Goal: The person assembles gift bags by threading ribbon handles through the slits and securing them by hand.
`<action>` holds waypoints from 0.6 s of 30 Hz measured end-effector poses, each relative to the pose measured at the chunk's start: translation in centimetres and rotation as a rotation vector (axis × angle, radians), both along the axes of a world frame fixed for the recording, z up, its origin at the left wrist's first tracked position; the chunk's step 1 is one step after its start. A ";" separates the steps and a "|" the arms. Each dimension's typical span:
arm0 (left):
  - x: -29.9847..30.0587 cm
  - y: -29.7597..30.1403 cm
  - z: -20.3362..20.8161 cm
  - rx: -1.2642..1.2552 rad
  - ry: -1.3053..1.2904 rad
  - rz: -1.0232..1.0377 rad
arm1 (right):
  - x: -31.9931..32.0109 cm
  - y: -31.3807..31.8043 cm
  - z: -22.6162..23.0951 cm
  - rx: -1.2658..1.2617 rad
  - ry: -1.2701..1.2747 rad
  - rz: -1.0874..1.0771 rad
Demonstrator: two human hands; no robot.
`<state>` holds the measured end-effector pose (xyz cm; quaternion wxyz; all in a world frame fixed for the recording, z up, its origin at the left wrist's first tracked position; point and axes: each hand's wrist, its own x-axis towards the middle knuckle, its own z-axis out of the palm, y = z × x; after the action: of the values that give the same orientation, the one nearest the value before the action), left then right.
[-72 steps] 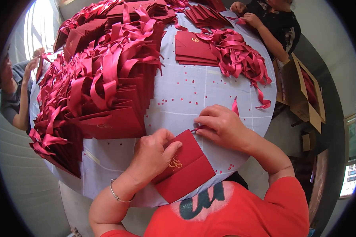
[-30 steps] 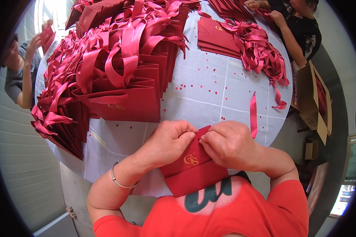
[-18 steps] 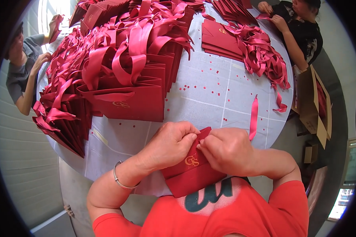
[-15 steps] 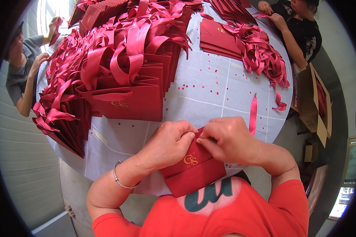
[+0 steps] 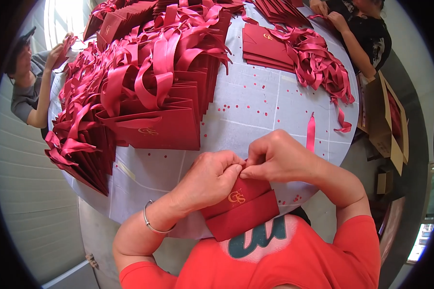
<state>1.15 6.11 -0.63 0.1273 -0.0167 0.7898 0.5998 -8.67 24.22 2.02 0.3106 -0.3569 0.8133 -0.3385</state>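
Note:
A dark red paper gift bag [image 5: 241, 212] with a gold emblem leans at the table's near edge, against my front. My left hand [image 5: 214, 176] pinches its far top edge, thumb against forefinger. Close beside it, my right hand [image 5: 275, 156] is closed in a pinch at the same edge, its fingertips almost meeting the left ones. Whatever lies between the right fingertips is too small and covered to make out. A single red ribbon [image 5: 311, 132] lies on the table beyond my right hand.
Finished-looking red bags with ribbon handles [image 5: 159, 125] crowd the table's left. Flat bags [image 5: 265, 48] and a ribbon heap [image 5: 318, 62] lie at the far right. Small red paper dots dot the white tablecloth [image 5: 236, 130]. An open carton [image 5: 386, 120] stands right. Two people work across.
My right hand has lifted slightly and its wrist has turned, the fingertips staying at the bag's top edge. At the far left, the person's hands have come closer together, up at a red piece.

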 end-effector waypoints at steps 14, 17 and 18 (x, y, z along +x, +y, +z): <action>0.8 1.1 1.2 -0.244 0.373 0.062 | -4.5 -0.3 1.6 0.084 -0.239 0.265; 0.9 1.2 0.6 -0.215 0.425 0.080 | -5.8 -1.3 0.7 0.160 -0.281 0.434; 1.0 1.4 0.6 -0.262 0.509 0.073 | -6.0 -1.7 0.3 0.202 -0.321 0.529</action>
<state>2.15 7.49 0.01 -0.1000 0.0899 0.8659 0.4819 -14.69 22.54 2.32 0.5461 -0.4653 0.6624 -0.2154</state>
